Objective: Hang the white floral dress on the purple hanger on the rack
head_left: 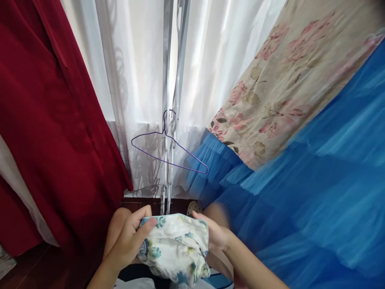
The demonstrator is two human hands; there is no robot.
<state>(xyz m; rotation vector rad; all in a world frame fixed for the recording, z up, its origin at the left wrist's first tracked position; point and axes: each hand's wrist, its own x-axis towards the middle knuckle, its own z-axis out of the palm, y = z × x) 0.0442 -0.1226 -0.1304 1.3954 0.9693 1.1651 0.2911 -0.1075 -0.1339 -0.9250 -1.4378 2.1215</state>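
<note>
Cloth: a bunched white floral garment (176, 249) with teal and blue-green flowers, crumpled into a soft bundle at the lower middle of the frame.
Left hand: the left hand (128, 241) clasps the garment's left upper edge, thumb laid over the top and fingers curled beneath.
Right hand: the right hand (215, 235) grips the right upper edge, fingers hooked over the fabric.
Position: the bundle sits between both hands, touching each.
Room above: an empty purple wire hanger (170, 154) hangs on a metal rack pole (168, 80) just above, at the middle, before a white curtain (135, 72).
Edges: a red garment (51, 120) crowds the left; blue tulle (315, 192) and a beige floral dress (294, 76) fill the right.
</note>
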